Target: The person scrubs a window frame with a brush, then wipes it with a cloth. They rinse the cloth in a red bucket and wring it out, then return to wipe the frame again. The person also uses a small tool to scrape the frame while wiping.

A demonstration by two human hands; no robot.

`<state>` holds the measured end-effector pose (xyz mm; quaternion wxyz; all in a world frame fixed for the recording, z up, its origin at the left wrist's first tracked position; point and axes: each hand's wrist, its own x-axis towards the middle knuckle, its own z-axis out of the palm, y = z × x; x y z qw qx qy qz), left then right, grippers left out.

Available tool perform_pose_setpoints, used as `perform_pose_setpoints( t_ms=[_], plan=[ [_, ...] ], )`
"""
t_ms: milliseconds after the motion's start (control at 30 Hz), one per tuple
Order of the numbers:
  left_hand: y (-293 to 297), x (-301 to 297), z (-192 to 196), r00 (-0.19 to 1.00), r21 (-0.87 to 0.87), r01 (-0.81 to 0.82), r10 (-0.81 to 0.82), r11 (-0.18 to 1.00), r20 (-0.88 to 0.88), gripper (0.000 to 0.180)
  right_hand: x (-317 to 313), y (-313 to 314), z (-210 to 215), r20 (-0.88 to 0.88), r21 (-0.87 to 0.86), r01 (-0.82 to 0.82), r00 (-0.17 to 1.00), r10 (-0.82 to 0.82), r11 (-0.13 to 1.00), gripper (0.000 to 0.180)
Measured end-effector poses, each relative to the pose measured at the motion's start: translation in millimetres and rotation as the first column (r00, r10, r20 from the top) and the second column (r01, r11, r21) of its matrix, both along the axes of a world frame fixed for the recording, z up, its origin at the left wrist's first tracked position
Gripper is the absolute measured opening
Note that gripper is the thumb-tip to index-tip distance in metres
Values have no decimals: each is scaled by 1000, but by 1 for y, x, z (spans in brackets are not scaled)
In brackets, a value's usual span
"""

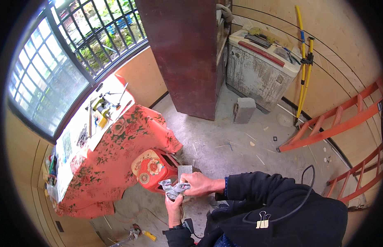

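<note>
The head view looks down on a person in a dark jacket standing just beside a red stool (155,169) with a flower pattern. The right hand (198,184) comes in from the right, its fingers clenched on a grey rag (173,189) right in front of the stool. The left hand (174,208) rises from below and grips the lower end of the same rag, so the rag sits bunched between both hands. A small grey block (185,169) shows just above the right hand's fingers, touching the stool's edge; whether a hand holds it cannot be told. Left of the stool stands a table (117,160) under a red floral cloth, with tools lying on its top by the window. Well beyond the stool, on the concrete floor, rests a concrete brick (243,110), and behind that an old washing machine (257,76). Far right of the stool, an orange ladder (335,125) leans along the plywood wall.
</note>
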<state>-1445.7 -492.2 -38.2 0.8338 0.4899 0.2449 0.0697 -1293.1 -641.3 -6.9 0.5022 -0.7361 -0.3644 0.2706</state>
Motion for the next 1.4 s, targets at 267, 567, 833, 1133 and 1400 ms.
perform_pose_setpoints(
  t_ms=[267, 567, 833, 1133, 1400],
  plan=[
    [18, 83, 9, 980, 240, 199, -194, 950, -45, 43, 98, -12, 27, -238, 152, 270, 944, -229, 951, 35],
    [21, 212, -5, 914, 452, 362, -217, 815, -342, 38, 237, -24, 26, 192, -89, -67, 978, 83, 994, 33],
    [15, 298, -31, 870, 610, 436, -138, 661, -473, 43, 316, -11, 25, 132, -129, -97, 985, 114, 987, 35],
    [49, 393, -44, 946, 703, 324, -231, 634, -228, 87, 415, 40, 2, 83, -139, -159, 982, 172, 977, 32],
    [120, 506, -50, 973, 864, 114, -230, 490, 2, 60, 497, 133, 17, 169, -129, -201, 960, 221, 971, 38]
  ],
)
